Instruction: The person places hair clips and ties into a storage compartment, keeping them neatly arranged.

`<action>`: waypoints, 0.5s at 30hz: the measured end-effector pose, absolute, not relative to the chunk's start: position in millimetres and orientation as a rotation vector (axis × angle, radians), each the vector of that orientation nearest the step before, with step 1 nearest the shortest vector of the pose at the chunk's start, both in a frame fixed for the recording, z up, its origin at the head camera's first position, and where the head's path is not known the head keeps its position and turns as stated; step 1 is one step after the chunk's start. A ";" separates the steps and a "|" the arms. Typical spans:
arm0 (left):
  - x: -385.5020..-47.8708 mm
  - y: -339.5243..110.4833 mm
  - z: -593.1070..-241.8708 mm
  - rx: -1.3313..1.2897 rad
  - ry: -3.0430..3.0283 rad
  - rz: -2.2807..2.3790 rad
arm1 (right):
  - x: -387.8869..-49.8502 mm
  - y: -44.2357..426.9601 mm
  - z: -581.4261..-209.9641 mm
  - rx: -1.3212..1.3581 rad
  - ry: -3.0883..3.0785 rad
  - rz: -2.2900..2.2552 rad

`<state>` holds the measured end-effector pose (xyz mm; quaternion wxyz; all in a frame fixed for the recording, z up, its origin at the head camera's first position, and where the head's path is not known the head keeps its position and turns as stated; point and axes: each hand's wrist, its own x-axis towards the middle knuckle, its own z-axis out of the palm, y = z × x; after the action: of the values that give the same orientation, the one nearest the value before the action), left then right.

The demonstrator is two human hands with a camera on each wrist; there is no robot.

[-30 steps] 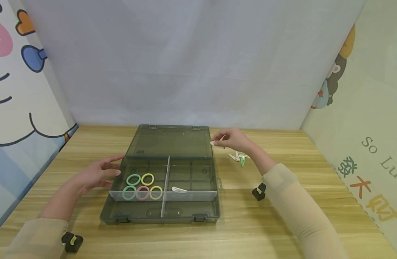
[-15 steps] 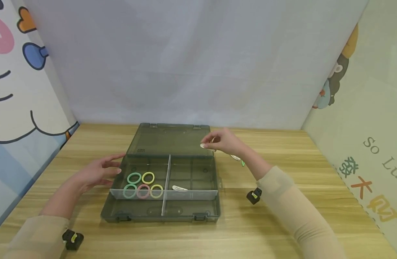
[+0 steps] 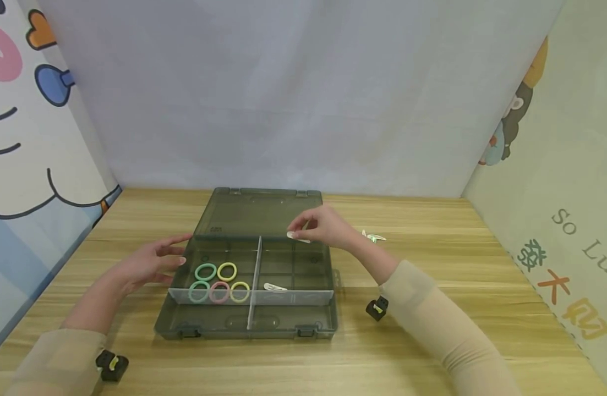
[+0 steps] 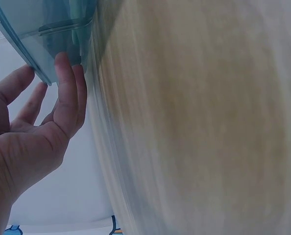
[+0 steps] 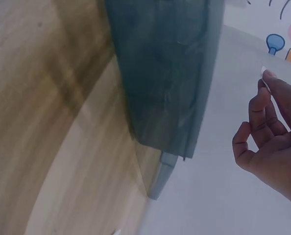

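Observation:
A translucent grey-green divided box (image 3: pixel 249 334) lies open on the table. My left hand (image 3: pixel 147 263) stays at its left side; in the left wrist view, fairly straight fingertips touch the box wall. My right hand (image 3: pixel 329 226) pinches a white snap hair clip (image 3: pixel 299 237) between thumb and fingers, above the back edge of the right compartment. Another white hair clip (image 3: pixel 275 287) lies in that compartment near the front divider. The left compartment holds several ring-shaped hair ties, including a pink one (image 3: pixel 219 292), yellow ones and green ones.
On the table (image 3: pixel 422 247), right of the box, a few loose hair clips (image 3: pixel 375 237) lie partly behind my right arm. The box lid (image 3: pixel 253 212) is folded back flat. Thin dividers (image 3: pixel 257 264) split the box; its front compartments hold nothing visible. A pale curtain (image 3: pixel 293 110) hangs behind.
My right hand has moved left and toward me with the white hair clip, from beside the lid to over the box's back edge. The left hand has stayed in place.

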<state>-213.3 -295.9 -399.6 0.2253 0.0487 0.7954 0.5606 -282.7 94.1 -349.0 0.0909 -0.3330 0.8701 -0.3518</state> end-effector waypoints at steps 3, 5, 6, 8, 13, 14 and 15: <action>-214.3 -296.3 -400.3 0.134 2.191 1.549 | -280.6 88.9 -354.1 -0.998 2.572 -1.036; -214.9 -296.5 -400.9 0.134 2.188 1.552 | -279.2 86.0 -358.1 -1.002 2.556 -1.037; -215.2 -296.5 -401.1 0.135 2.189 1.552 | -278.9 84.5 -360.5 -1.005 2.548 -1.035; -215.6 -296.7 -401.5 0.133 2.193 1.549 | -277.6 81.7 -364.7 -1.009 2.525 -1.036; -215.8 -297.1 -402.3 0.131 2.200 1.545 | -274.8 75.4 -375.2 -1.037 2.487 -1.012; -215.8 -297.3 -402.4 0.132 2.201 1.545 | -274.6 74.2 -377.5 -1.046 2.484 -1.003; -215.8 -297.4 -402.4 0.133 2.202 1.544 | -274.3 73.1 -379.4 -1.054 2.479 -0.999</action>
<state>-215.8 -297.4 -402.4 0.2227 0.0481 0.7972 0.5591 -274.3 73.1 -379.4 0.1340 -0.3634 0.8551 -0.3446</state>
